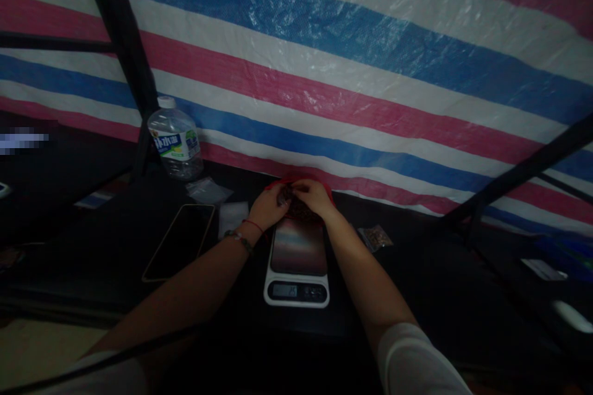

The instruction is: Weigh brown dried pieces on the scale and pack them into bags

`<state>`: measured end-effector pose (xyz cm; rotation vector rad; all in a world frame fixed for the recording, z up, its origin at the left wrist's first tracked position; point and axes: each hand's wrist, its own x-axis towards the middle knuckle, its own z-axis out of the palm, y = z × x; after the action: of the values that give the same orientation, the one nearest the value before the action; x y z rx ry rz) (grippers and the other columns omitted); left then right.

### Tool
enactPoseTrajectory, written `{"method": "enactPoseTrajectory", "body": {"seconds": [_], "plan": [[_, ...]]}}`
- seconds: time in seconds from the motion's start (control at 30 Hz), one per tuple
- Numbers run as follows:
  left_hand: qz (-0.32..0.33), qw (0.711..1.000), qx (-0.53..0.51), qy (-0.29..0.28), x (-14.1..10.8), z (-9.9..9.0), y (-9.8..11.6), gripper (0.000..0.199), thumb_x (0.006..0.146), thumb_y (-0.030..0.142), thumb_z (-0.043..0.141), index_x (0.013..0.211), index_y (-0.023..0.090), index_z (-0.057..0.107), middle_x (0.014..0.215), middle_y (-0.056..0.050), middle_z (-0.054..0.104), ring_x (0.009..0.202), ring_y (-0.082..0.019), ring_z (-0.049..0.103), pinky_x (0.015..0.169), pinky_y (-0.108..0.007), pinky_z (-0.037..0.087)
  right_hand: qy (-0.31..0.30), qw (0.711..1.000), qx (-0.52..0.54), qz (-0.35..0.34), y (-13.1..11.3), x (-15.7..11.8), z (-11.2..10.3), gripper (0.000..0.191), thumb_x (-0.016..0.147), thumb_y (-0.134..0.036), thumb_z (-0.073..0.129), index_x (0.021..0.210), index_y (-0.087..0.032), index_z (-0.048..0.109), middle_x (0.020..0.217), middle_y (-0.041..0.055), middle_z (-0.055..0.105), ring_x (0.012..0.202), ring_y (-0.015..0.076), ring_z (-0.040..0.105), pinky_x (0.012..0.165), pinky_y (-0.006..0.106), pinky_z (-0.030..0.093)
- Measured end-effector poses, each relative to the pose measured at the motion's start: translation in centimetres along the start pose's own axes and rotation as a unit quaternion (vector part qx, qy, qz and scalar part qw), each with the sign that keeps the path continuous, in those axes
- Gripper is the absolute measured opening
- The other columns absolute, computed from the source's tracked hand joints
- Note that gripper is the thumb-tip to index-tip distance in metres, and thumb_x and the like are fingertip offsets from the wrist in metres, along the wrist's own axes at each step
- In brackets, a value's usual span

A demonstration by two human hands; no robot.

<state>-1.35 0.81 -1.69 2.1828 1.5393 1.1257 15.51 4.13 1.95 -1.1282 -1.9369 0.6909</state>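
My left hand (267, 208) is closed on a small clear plastic bag (284, 196) with dark pieces in it. At the bag's right edge, the fingers of my right hand (315, 197) are pinched together; dim light hides their exact grip. Beneath both hands lies an open red bag (328, 188) holding dark brown pieces (301, 212). Just in front of it sits a white kitchen scale (296, 298) with a dark, shiny top and a lit display. Its far end is hidden by the hands and the red bag.
Left of the scale lie a phone (183, 241) and flat clear bags (233, 217). Behind them stands a clear plastic bottle (175, 142). A small filled bag (375, 237) rests to the right on the black table (417, 271). Striped sheeting (324, 86) and dark frame bars (123, 31) rise behind.
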Motion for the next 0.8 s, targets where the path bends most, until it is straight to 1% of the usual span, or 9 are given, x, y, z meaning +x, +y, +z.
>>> {"method": "enactPoseTrajectory", "body": {"seconds": [0.1,0.2,0.27,0.33,0.4,0.5,0.6,0.67,0.8], "plan": [[0.001,1.0,-0.012,0.01,-0.1,-0.2,0.1,0.053,0.08,0.031,0.061,0.13,0.019,0.049,0.121,-0.009,0.063,0.112,-0.025,0.059,0.099,-0.037,0.046,-0.005,1.0,-0.004,-0.006,-0.4,0.0,-0.1,0.019,0.073,-0.01,0.062,0.089,-0.017,0.071,0.091,0.0038,0.072,0.083,0.0158,0.066,0.082,0.029,0.051],[0.025,0.999,-0.022,0.015,0.0,-0.2,0.2,0.054,0.082,0.029,0.058,0.133,0.018,0.046,0.125,-0.009,0.061,0.113,-0.023,0.058,0.101,-0.037,0.044,0.018,0.999,-0.045,-0.02,-0.7,0.1,-0.4,0.017,0.076,-0.013,0.061,0.089,-0.018,0.071,0.093,0.0037,0.071,0.089,0.0166,0.065,0.087,0.031,0.05],[0.036,0.999,-0.029,0.017,0.0,-0.3,0.2,0.052,0.082,0.028,0.056,0.133,0.018,0.047,0.125,-0.008,0.061,0.115,-0.023,0.057,0.103,-0.037,0.043,0.026,0.997,-0.061,-0.027,-0.7,0.1,-0.5,0.021,0.078,-0.012,0.057,0.092,-0.018,0.071,0.096,0.0048,0.071,0.094,0.0174,0.064,0.092,0.033,0.048],[0.043,0.998,-0.039,0.023,0.0,-0.3,0.3,0.049,0.082,0.026,0.056,0.13,0.018,0.049,0.124,-0.008,0.061,0.115,-0.022,0.057,0.103,-0.036,0.043,0.007,0.998,-0.048,-0.034,-0.7,0.0,-0.6,0.031,0.076,-0.007,0.053,0.101,-0.018,0.07,0.104,0.0058,0.069,0.1,0.0175,0.063,0.096,0.033,0.046],[0.045,0.997,-0.05,0.034,0.0,-0.3,0.4,0.047,0.081,0.025,0.057,0.128,0.018,0.051,0.123,-0.008,0.062,0.114,-0.022,0.057,0.102,-0.036,0.043,-0.03,0.999,-0.016,-0.038,-0.7,-0.2,-0.5,0.045,0.073,-0.003,0.051,0.113,-0.019,0.065,0.115,0.0058,0.066,0.106,0.0168,0.061,0.098,0.033,0.045],[0.034,0.996,-0.069,0.041,0.0,-0.4,0.5,0.046,0.081,0.025,0.057,0.126,0.019,0.051,0.118,-0.007,0.064,0.109,-0.021,0.059,0.099,-0.035,0.046,-0.061,0.998,0.013,-0.028,-0.9,-0.5,-0.2,0.054,0.072,-0.007,0.057,0.124,-0.021,0.058,0.122,0.0059,0.063,0.109,0.017,0.06,0.1,0.034,0.045],[0.022,0.996,-0.078,0.035,0.0,-0.4,0.7,0.048,0.078,0.024,0.058,0.125,0.018,0.05,0.118,-0.008,0.063,0.107,-0.022,0.06,0.096,-0.036,0.048,-0.056,0.998,0.001,-0.027,-1.1,-0.7,0.1,0.053,0.072,-0.013,0.065,0.124,-0.02,0.058,0.12,0.0067,0.064,0.109,0.0183,0.061,0.099,0.035,0.046],[0.025,0.996,-0.081,0.03,0.0,-0.5,0.9,0.052,0.076,0.021,0.059,0.126,0.018,0.048,0.12,-0.008,0.062,0.107,-0.022,0.061,0.096,-0.036,0.048,-0.051,0.998,-0.018,-0.035,-1.4,-0.7,-0.1,0.052,0.071,-0.013,0.066,0.122,-0.02,0.059,0.119,0.0067,0.065,0.107,0.0186,0.061,0.098,0.035,0.046],[0.045,0.994,-0.097,0.037,-0.2,-0.8,1.0,0.058,0.073,0.017,0.058,0.129,0.019,0.044,0.123,-0.008,0.061,0.11,-0.021,0.06,0.099,-0.034,0.047,-0.037,0.994,-0.088,-0.058,-2.9,-0.8,-1.2,0.05,0.07,-0.012,0.067,0.119,-0.021,0.061,0.116,0.0062,0.066,0.105,0.02,0.061,0.097,0.036,0.047]]}}
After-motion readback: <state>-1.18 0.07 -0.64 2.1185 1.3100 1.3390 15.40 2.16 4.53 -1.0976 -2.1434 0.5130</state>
